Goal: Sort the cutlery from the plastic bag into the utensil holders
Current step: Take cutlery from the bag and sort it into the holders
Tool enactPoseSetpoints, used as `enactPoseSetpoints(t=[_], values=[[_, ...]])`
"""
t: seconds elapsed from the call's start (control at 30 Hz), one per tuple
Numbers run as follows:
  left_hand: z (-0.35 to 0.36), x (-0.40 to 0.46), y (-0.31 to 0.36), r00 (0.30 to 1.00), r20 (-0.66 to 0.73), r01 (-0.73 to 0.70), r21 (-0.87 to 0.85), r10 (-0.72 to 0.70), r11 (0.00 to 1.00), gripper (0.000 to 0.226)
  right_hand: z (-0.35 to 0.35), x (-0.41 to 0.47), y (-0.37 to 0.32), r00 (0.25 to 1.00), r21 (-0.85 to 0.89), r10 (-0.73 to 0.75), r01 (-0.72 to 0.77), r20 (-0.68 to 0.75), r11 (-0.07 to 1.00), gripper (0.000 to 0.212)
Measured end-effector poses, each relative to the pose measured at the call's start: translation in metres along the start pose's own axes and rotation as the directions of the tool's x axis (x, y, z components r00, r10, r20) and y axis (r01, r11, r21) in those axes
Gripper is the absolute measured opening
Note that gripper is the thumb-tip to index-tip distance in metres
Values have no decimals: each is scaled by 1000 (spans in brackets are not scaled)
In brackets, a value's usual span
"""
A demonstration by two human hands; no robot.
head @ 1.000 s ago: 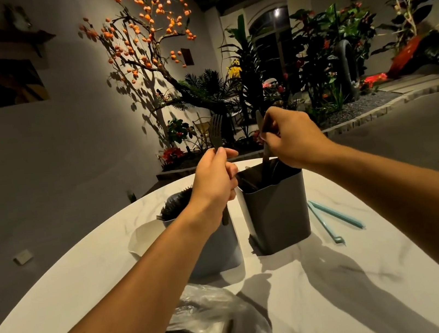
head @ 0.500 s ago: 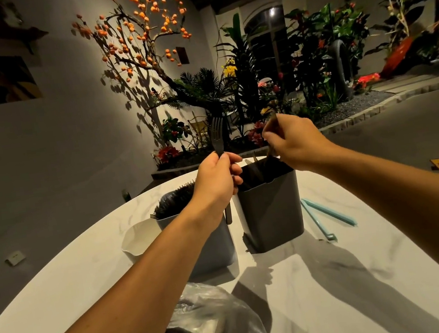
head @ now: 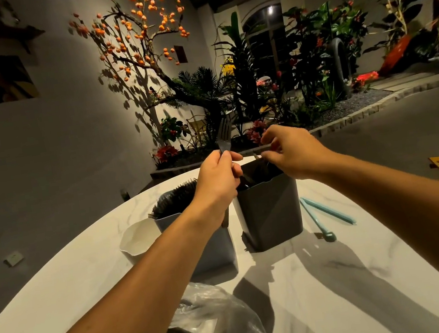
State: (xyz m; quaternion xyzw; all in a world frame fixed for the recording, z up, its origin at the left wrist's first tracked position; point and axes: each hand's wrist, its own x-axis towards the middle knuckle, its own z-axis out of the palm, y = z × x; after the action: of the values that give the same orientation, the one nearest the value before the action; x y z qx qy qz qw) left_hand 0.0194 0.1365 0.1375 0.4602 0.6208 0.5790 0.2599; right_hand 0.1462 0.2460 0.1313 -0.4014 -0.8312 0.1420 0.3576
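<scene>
- Head view showed the left hand (head: 216, 179) gripping a dark fork (head: 224, 138) upright, fingers curled round its handle, tines up, above the blue holder (head: 211, 251)
- the right hand (head: 291, 152) pinched a dark piece of cutlery (head: 253, 150) lying level over the grey holder (head: 270, 215); which kind, I could not tell
- the plastic bag (head: 210, 332) lay nearest on the white table (head: 333, 292), dark cutlery inside
</scene>
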Motion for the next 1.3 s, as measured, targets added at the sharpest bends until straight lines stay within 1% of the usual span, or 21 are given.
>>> enactPoseSetpoints(t=[0.1,0.17,0.27,0.33,0.43,0.5,0.6,0.7,0.77,0.83,0.9,1.0,1.07,1.17,1.2,1.23,1.3], values=[[-5,-1,0,1000,-5,-18,-22,17,1000,32,-7,4,-4,997,53,-20,24,-70,998,22],[-7,-4,2,1000,4,-21,-38,21,999,33,-11,4,-16,998,191,-33,44,-62,981,19],[-11,-8,5,999,28,-34,-48,36,998,32,-14,1,-39,998,446,-67,53,17,894,23],[-16,-11,7,997,37,-67,-31,68,997,32,-16,-2,-54,994,534,-105,74,28,842,24],[-29,-13,11,990,10,-141,-4,141,990,30,-16,-2,-74,989,594,-143,132,-29,793,15],[-41,-13,13,984,-19,-177,9,177,984,30,-14,-2,-87,981,560,-183,190,-70,806,10],[-61,-11,13,970,-67,-232,17,233,973,28,-10,0,-104,964,497,-243,266,-111,826,12],[-82,-11,17,960,-107,-263,-41,258,964,25,-4,2,-118,949,505,-266,317,-172,803,15],[-93,-10,21,956,-114,-279,-63,270,958,20,0,2,-126,924,465,-293,378,-247,800,20],[-101,-7,21,956,-134,-271,-64,261,960,19,5,0,-132,879,356,-363,461,-310,812,27],[-107,-4,15,960,-150,-248,-54,238,967,18,14,-1,-134,823,227,-453,541,-343,810,32],[-112,-3,0,967,-151,-218,-63,206,974,22,30,-2,-132,749,54,-554,610,-363,790,31],[-115,-3,-9,974,-140,-188,-60,178,980,22,38,-3,-129,730,-4,-589,627,-347,779,29],[-119,-5,-20,980,-119,-153,56,158,987,23,49,-6,-123,741,-28,-612,630,-276,776,25],[-121,-5,-23,980,-119,-150,94,161,984,25,54,-7,-120,763,-42,-607,615,-222,788,22],[-123,-4,-25,978,-132,-145,114,160,983,28,59,-6,-118,796,-79,-590,584,-138,808,21],[-128,-3,-28,973,-180,-126,118,146,985,32,68,-4,-114,856,-205,-513,513,55,834,25]])
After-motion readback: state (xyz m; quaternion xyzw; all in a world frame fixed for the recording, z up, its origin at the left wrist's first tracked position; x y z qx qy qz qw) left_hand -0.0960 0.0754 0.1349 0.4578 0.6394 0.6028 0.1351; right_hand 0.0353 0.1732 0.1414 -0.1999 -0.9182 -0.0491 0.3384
